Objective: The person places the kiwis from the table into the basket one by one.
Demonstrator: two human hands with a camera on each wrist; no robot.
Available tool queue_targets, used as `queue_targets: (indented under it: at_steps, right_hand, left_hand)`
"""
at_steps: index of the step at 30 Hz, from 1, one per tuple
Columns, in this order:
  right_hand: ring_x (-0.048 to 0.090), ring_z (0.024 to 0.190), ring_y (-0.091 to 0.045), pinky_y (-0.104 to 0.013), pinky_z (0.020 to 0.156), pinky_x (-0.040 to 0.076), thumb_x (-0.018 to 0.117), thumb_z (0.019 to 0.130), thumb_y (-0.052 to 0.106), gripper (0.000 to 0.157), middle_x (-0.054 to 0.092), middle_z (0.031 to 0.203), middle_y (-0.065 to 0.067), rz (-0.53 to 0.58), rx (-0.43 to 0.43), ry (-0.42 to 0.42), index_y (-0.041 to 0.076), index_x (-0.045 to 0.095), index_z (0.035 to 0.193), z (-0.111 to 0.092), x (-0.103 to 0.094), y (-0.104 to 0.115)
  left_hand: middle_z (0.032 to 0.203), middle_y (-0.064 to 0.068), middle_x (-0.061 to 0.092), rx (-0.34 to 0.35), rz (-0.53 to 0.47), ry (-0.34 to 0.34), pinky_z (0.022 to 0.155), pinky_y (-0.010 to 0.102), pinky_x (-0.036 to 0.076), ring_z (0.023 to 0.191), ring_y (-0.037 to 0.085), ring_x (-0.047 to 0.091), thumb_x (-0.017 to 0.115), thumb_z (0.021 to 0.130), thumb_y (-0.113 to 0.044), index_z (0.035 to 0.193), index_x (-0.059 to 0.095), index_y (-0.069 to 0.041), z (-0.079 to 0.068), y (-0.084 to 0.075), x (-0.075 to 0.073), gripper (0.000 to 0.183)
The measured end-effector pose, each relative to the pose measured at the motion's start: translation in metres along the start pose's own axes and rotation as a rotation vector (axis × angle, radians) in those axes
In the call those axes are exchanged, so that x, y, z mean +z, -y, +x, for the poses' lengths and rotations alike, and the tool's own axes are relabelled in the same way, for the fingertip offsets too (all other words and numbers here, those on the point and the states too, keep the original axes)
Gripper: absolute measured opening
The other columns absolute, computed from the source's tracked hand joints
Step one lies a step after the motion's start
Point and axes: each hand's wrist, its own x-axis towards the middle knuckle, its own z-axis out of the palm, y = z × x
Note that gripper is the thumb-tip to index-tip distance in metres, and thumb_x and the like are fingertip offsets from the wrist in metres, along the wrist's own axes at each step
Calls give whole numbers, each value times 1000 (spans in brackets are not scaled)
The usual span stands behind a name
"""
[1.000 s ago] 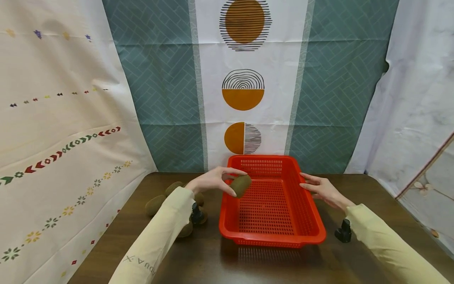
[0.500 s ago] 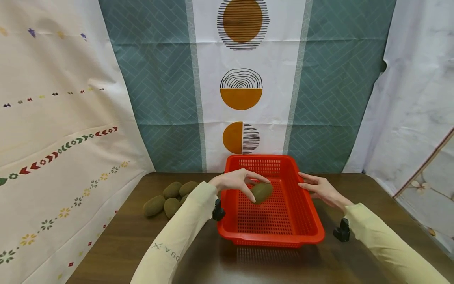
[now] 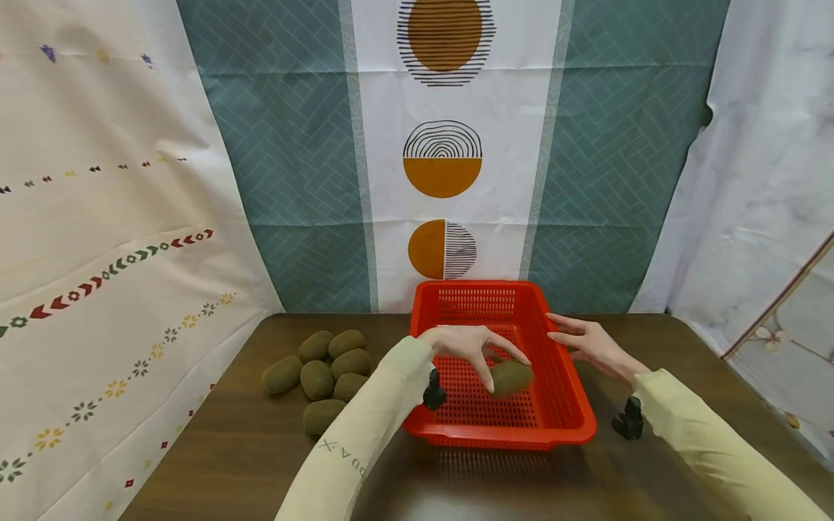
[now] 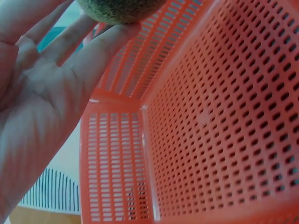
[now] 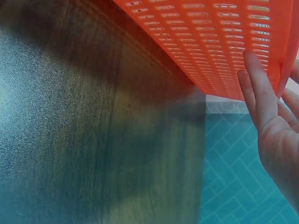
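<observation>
My left hand (image 3: 464, 343) pinches a brown, fuzzy kiwi (image 3: 512, 378) between thumb and fingertips, over the inside of a red plastic basket (image 3: 498, 435). In the left wrist view the kiwi (image 4: 119, 8) shows only its lower part at the top edge, above the perforated basket floor (image 4: 219, 107), which is bare where visible. At the basket's right side, my right hand (image 3: 598, 349) has its fingers extended at the rim. The right wrist view shows straight fingers (image 5: 262, 95) against the outside of the slotted basket wall (image 5: 205, 37).
Several more kiwis (image 3: 317, 379) lie in a loose group on the dark wooden table (image 3: 215, 441), left of the basket. A patterned curtain (image 3: 296, 166) hangs behind the table's back edge. Light cloths hang at both sides.
My left hand has carried the kiwi rightward from the basket's left rim, then lower over its inside, uncovering the kiwis on the table. My right hand stays at the rim.
</observation>
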Motion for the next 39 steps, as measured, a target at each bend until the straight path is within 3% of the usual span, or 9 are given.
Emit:
queue_targets:
  at_steps: [8, 11, 25, 39]
  right_hand:
    - [45, 112, -38, -47, 79, 45, 57, 91, 20, 60, 31, 137, -25, -17, -2, -3, 2, 29, 141, 0, 1, 1]
    - [47, 110, -37, -47, 79, 45, 56, 91, 20, 60, 31, 136, -26, -8, -6, 2, 0, 28, 140, 0, 2, 1]
    - [48, 109, -35, -46, 78, 46, 58, 90, 20, 59, 34, 135, -24, 2, 16, -22, 2, 31, 140, 0, 2, 0]
    - [48, 109, -36, -48, 79, 45, 57, 90, 19, 60, 34, 135, -26, 12, 15, -16, 1, 30, 140, 0, 2, 1]
  left_hand:
    - [122, -8, 52, 18, -54, 174, 93, 27, 34, 115, 6, 40, 69, 73, 7, 129, 51, -5, 24, 9, 11, 60]
    - [123, -7, 52, 3, -65, 205, 93, 27, 34, 113, 7, 41, 69, 72, 9, 128, 51, -4, 29, 13, 14, 61]
    - [123, -7, 49, -140, -190, 286, 85, 32, 43, 109, 13, 45, 64, 71, 18, 127, 52, -4, 45, 28, 27, 62]
    - [126, -3, 48, -108, -138, 348, 91, 29, 36, 113, 9, 41, 65, 67, 21, 126, 51, 0, 53, 41, 30, 64]
